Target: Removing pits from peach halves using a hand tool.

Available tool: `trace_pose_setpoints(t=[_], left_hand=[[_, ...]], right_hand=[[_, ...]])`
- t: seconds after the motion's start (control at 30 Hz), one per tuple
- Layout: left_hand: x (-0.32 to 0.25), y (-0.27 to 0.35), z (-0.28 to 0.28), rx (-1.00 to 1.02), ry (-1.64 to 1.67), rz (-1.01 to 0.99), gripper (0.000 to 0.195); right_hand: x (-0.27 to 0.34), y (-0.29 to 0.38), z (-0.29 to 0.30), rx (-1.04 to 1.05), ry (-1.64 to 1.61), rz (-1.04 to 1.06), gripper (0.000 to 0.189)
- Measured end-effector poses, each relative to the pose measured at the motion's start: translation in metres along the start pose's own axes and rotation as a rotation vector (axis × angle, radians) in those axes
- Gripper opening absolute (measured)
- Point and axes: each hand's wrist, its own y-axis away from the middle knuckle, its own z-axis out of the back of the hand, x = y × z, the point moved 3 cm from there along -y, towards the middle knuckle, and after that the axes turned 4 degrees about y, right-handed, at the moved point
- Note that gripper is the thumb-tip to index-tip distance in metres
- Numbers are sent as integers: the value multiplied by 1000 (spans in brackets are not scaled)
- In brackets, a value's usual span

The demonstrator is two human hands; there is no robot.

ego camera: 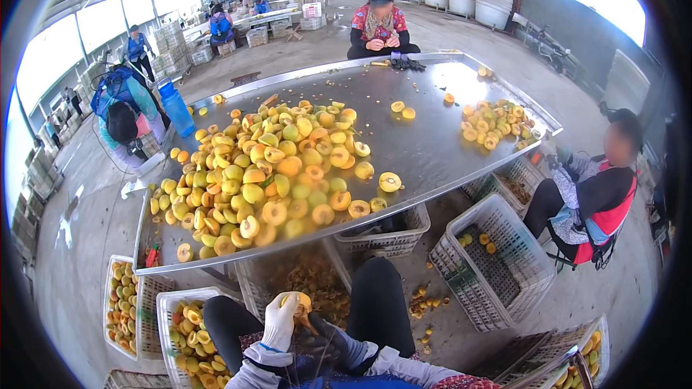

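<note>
My left hand (281, 320), in a white knit glove, grips a yellow-orange peach half (300, 302) above a crate between my knees. In a dark glove, my right hand (324, 339) is against the same fruit from the right; a brownish, narrow piece shows between the hands, too unclear to name, and the right fingers are partly hidden. Ahead, a large heap of halved peaches (251, 173) covers the left part of a metal table (416, 146). A smaller heap of halves (494, 121) lies at its right end. Pits and scraps fill the crate below my hands (251, 281).
Crates of peach halves (138, 308) (167, 335) stand at my left. A white plastic crate (494, 259) with a few halves stands at right, beside a seated person (589, 183). Another person (378, 27) sits across the table. A blue bottle (175, 108) stands at the table's left edge.
</note>
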Motion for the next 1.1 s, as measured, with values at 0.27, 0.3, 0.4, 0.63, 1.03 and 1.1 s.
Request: trace_pose_setpoints(t=[0.27, 0.3, 0.4, 0.63, 1.03, 1.1], left_hand=[[19, -5, 16, -91, 294, 76, 33], [20, -3, 21, -145, 228, 55, 34], [10, -2, 39, -272, 43, -38, 30], [-43, 24, 72, -260, 494, 37, 42], [-33, 79, 277, -927, -738, -169, 39], [-39, 66, 260, -967, -902, -87, 35]], right_hand=[[-8, -20, 18, 234, 198, 117, 50], [-5, -22, 20, 262, 192, 118, 50], [5, -23, 23, 213, 121, 94, 48], [0, -19, 20, 175, 141, 145, 47], [4, -29, 49, -164, 280, 88, 56], [10, -36, 52, -234, 285, 71, 56]])
